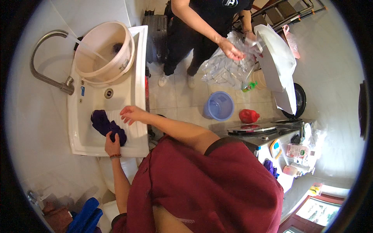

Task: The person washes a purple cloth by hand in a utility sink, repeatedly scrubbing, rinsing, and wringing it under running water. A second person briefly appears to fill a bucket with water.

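Note:
A white laundry sink (87, 142) with a ribbed washboard slope lies before me. On it is a bunched dark purple cloth (109, 126). My left hand (112, 144) grips the near end of this cloth, thumb and fingers on it. My right hand (132, 114) is above the ribbed part, to the right of the cloth, fingers apart and holding nothing. Farther along in the sink, a tilted pale plastic bucket (103, 49) holds water and something dark. Water runs into it from a curved metal faucet (38, 49).
A co-worker in black (201, 26) stands across the tiled floor, handling a clear plastic bag (230, 70). A blue bucket (219, 106) and a red jug (248, 116) are on the floor. A dark suitcase (156, 38) stands beside the sink. Bottles (297, 151) are at the right.

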